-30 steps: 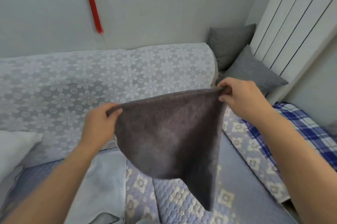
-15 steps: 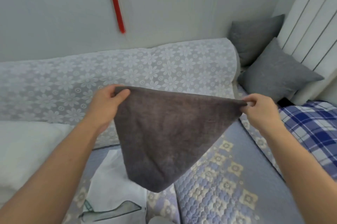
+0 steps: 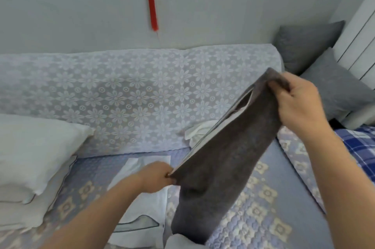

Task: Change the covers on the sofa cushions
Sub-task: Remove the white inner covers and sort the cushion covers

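Note:
A dark grey cushion cover [image 3: 225, 159] hangs slanted over the sofa seat, its open edge showing a pale lining. My right hand [image 3: 298, 104] grips its upper corner, high on the right. Lower down near the seat, my left hand [image 3: 156, 177] pinches the other corner. A flat white cover [image 3: 140, 204] with dark piping lies on the seat under my left arm. Two white cushions [image 3: 34, 147] are stacked at the left. Two grey cushions [image 3: 332, 88] lean in the far right corner.
The sofa back wears a white floral lace throw [image 3: 121, 96]; the seat has a blue quilted pad [image 3: 263, 208]. A blue plaid cloth [image 3: 363, 145] lies at the right edge. A red tassel [image 3: 151, 1] hangs on the wall. White slatted panels [image 3: 359, 42] stand at the right.
The cover has gone from held level to steeply slanted: my left hand dropped down toward the seat, my right hand rose. The open edge now shows.

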Available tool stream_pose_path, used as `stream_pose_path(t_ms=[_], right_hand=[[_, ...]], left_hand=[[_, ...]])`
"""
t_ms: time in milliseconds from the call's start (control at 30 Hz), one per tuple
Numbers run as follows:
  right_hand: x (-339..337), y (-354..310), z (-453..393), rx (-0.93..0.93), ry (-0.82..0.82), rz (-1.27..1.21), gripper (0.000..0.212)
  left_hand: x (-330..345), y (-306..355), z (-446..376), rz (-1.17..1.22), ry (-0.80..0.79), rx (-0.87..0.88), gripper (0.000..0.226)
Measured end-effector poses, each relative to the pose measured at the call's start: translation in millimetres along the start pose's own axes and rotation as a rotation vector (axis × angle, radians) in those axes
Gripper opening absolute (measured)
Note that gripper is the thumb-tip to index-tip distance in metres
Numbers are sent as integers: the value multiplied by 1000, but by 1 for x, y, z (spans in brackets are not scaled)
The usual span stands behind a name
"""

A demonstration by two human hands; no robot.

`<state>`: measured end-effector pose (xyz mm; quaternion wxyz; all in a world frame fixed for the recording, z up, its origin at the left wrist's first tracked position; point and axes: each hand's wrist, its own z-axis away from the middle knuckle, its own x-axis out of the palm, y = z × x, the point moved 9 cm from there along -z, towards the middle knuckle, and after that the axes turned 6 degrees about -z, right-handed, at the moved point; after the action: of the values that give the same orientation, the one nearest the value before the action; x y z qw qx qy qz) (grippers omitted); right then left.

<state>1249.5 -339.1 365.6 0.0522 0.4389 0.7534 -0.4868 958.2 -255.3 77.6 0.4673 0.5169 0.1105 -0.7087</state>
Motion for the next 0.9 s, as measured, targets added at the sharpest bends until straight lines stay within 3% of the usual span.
stream_pose_path(t_ms=[67, 133, 233, 300, 400, 567, 633, 767, 833, 900], right_hand=[[-12, 32, 2, 110, 40, 125, 17], [-14, 65, 13, 241, 56, 207, 20], [-8, 112, 35, 458, 93, -33, 25], [3, 131, 48, 578, 78, -308, 23], [19, 123, 55, 603, -24, -582, 23], [20, 111, 53, 548, -82, -630, 25], [15, 121, 55, 582, 12, -588, 26], [1, 162, 68, 822, 411, -726, 26], [-2, 193, 86, 953, 532, -705, 23], [-13, 219, 110, 1068, 527, -367, 22]], left_hand=[[5, -34, 3, -14, 199, -34, 45], [-5, -48, 10, 15, 368, -22, 38], [-18, -58, 17, 341, 498, -121, 36], [-19, -62, 13, 416, 466, -136, 31], [-8, -68, 4, 361, 312, -129, 28], [11, -81, 1, 404, 257, -185, 14], [12, -96, 1, 324, 294, -258, 16], [40, -125, 10, 151, 230, -407, 22], [33, -126, 20, 313, 380, -440, 22], [3, -104, 35, 628, 600, -409, 16]])
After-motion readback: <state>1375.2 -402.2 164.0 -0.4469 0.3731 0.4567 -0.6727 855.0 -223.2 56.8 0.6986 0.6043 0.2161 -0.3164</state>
